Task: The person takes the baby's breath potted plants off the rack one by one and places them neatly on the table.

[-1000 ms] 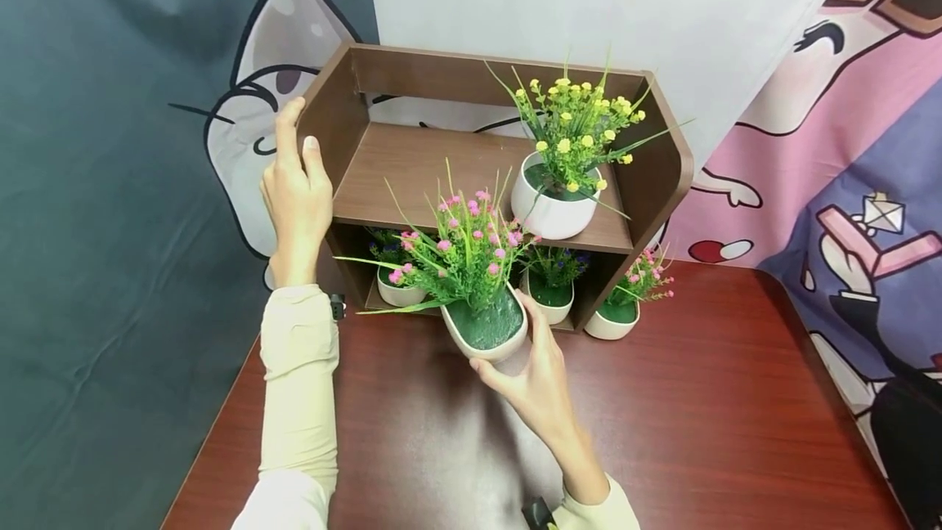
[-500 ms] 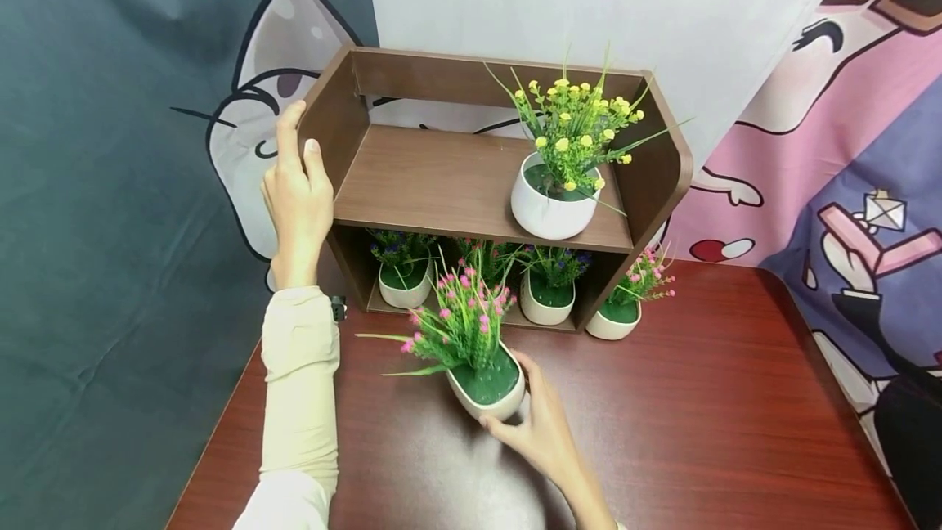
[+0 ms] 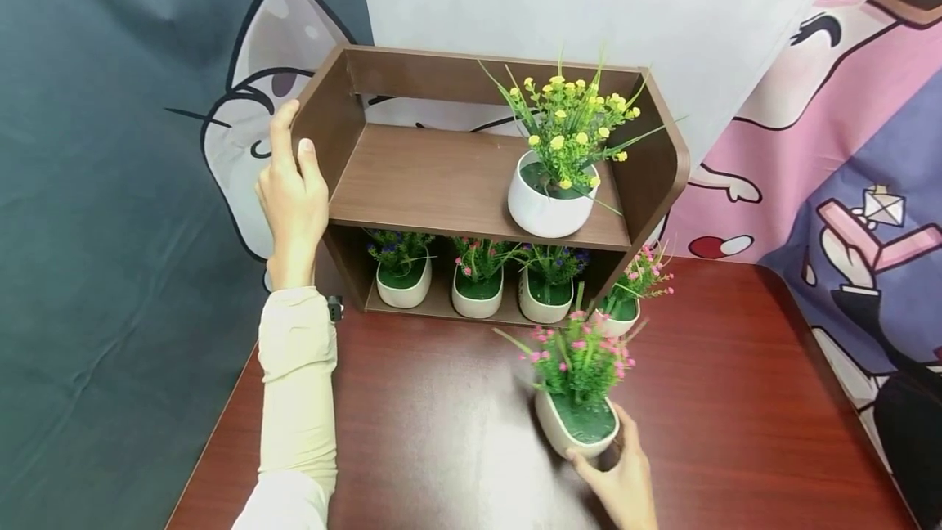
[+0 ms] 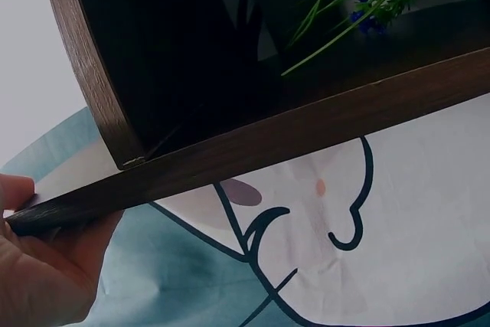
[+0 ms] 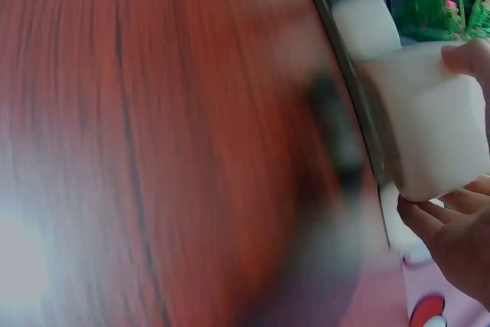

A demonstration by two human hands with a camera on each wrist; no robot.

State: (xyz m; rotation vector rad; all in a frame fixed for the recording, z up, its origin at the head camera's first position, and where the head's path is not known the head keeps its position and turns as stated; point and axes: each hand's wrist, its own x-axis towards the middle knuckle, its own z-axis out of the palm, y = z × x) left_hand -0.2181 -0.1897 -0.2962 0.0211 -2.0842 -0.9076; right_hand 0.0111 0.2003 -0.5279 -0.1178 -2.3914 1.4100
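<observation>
My right hand grips a white pot of artificial pink flowers low on its right side, over the table in front of the shelf. In the right wrist view, fingers and thumb hold the pale pot from two sides. My left hand is at the left side panel of the brown wooden shelf. The left wrist view shows the edge of that panel between the thumb and fingers of the left hand.
A white pot with yellow flowers stands on the upper board's right part. Below it are a left pot, a middle pot and a right pot. Another pink-flowered pot stands outside, beside the shelf's right side.
My right hand has carried the pink-flowered pot away from the shelf front, towards me and then to the right. The middle lower pot has come into view. My left hand has stayed in place.
</observation>
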